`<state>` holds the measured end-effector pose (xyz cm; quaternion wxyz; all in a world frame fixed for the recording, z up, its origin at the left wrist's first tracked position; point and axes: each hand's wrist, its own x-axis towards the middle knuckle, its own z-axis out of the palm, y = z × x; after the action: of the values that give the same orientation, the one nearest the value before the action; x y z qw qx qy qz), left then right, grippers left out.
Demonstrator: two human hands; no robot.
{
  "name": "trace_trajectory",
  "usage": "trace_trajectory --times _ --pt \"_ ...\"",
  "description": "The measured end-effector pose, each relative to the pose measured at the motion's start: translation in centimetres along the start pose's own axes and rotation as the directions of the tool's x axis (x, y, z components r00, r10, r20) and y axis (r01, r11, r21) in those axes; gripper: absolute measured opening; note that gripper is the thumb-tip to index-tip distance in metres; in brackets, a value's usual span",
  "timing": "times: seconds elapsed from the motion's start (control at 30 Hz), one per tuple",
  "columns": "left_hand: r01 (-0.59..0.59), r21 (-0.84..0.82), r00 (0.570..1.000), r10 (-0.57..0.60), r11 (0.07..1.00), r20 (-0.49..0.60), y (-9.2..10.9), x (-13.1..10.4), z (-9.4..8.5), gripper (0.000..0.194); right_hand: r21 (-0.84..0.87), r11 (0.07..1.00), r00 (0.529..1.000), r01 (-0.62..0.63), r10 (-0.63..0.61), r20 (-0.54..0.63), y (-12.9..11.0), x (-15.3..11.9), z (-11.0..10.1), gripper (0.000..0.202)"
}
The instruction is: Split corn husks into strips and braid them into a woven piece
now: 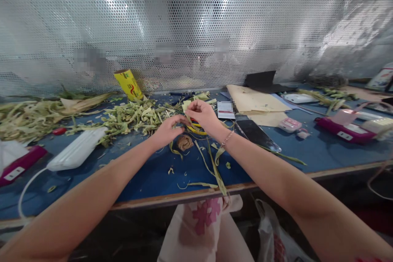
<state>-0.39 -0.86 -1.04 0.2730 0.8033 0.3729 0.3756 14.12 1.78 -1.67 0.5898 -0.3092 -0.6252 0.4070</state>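
Note:
My right hand (201, 115) is closed in a pinch on a pale green husk strip (186, 105), over the middle of the blue table. Close beside it, my left hand (170, 132) has its fingers bent towards the right fingertips; whatever they grip is hidden. Under the hands lies a yellow ring-shaped thing (199, 132), partly covered. A small brown coil (185, 143) rests just in front of my left hand. Long husk strips (216, 168) trail from there to the table's front edge.
Heaps of cut husk pieces (135, 116) and longer husks (27, 118) cover the left side. A yellow tube (129, 84) leans at the back. A dark phone (258, 135), tan paper (258, 102) and a purple power strip (345, 130) lie right. Behind stands a perforated metal screen (190, 20).

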Motion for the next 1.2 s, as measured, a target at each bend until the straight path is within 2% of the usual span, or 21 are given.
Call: trace_trajectory --times 0.13,0.27,0.43,0.53,0.6,0.83,0.93,1.03,1.1,1.2 --pt "0.046 0.081 0.993 -0.037 0.996 -0.11 0.0 0.1 0.2 0.009 0.0 1.0 0.994 0.029 -0.029 0.104 -0.4 -0.2 0.0 0.029" --pt "0.045 0.113 0.989 -0.028 0.993 -0.148 -0.3 0.1 0.4 0.011 -0.022 0.999 0.99 0.05 -0.046 0.136 -0.9 -0.5 0.1 0.021" --pt "0.056 -0.031 0.99 -0.059 0.998 -0.125 -0.4 0.0 0.5 0.017 0.013 0.999 0.994 0.041 -0.042 0.105 -0.6 -0.5 0.1 0.018" --pt "0.075 -0.139 0.99 -0.09 0.987 -0.104 -0.2 0.0 0.5 0.018 -0.025 0.999 0.995 0.039 -0.036 0.095 -0.2 -0.3 0.1 0.018" --pt "0.08 -0.145 0.985 -0.1 0.986 -0.138 0.0 0.0 0.5 0.017 -0.075 0.996 0.995 0.051 -0.043 0.092 -0.2 -0.3 0.1 0.018" --pt "0.008 0.006 0.937 -0.005 1.0 -0.348 0.2 -0.3 0.4 0.014 -0.232 0.95 0.977 0.21 -0.193 0.095 -1.2 -1.0 0.1 0.009" --pt "0.004 0.033 0.936 0.007 0.999 -0.351 0.5 -0.6 0.3 0.017 -0.313 0.895 0.948 0.318 -0.305 0.092 -1.4 -1.3 0.0 0.008" --pt "0.002 -0.047 0.943 -0.017 0.999 -0.331 1.0 -0.8 0.4 0.016 -0.351 0.843 0.912 0.408 -0.395 0.111 -1.3 -1.4 -0.2 0.009" --pt "-0.021 -0.073 0.939 -0.005 0.997 -0.345 1.2 -0.8 0.4 0.013 -0.343 0.83 0.897 0.441 -0.422 0.131 -1.3 -1.4 -0.3 0.01" --pt "-0.033 -0.02 0.922 0.023 0.999 -0.387 1.3 -0.7 0.3 0.012 -0.34 0.828 0.895 0.445 -0.42 0.15 -1.2 -1.4 -0.2 0.009"
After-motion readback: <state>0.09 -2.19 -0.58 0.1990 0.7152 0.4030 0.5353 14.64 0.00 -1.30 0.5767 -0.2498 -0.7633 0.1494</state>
